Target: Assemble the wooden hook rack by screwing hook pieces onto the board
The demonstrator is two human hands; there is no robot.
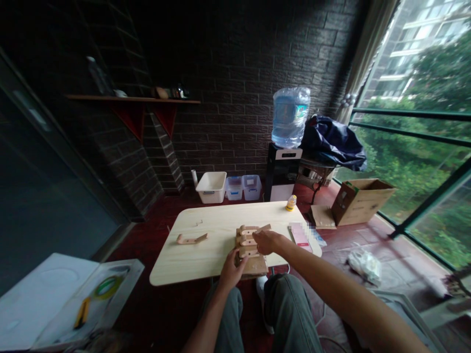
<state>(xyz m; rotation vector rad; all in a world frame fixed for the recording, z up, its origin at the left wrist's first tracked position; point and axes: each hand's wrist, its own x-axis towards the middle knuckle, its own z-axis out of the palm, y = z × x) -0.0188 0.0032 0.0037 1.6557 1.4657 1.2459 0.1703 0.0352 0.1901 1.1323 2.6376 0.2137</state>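
Note:
Several pale wooden hooks with dark holes lie side by side on a wooden board (255, 266) at the table's near edge. My left hand (231, 269) has its thumb and fingers closed around the rounded end of the nearest wooden hook (249, 251). Over the middle of the row, my right hand (268, 242) is closed with its fingertips pointing down at the hooks; what it pinches, if anything, is hidden. Apart from them, a single wooden hook (191, 239) rests on the left of the table, with small metal pieces (199, 223) behind it.
The light wooden table (217, 220) also bears a yellow-capped bottle (291, 203) and a pink booklet (300, 234). An open white case (106, 294) with tools stands at lower left. Plastic bins (211, 188), a water dispenser (281, 171) and a cardboard box (358, 203) are beyond.

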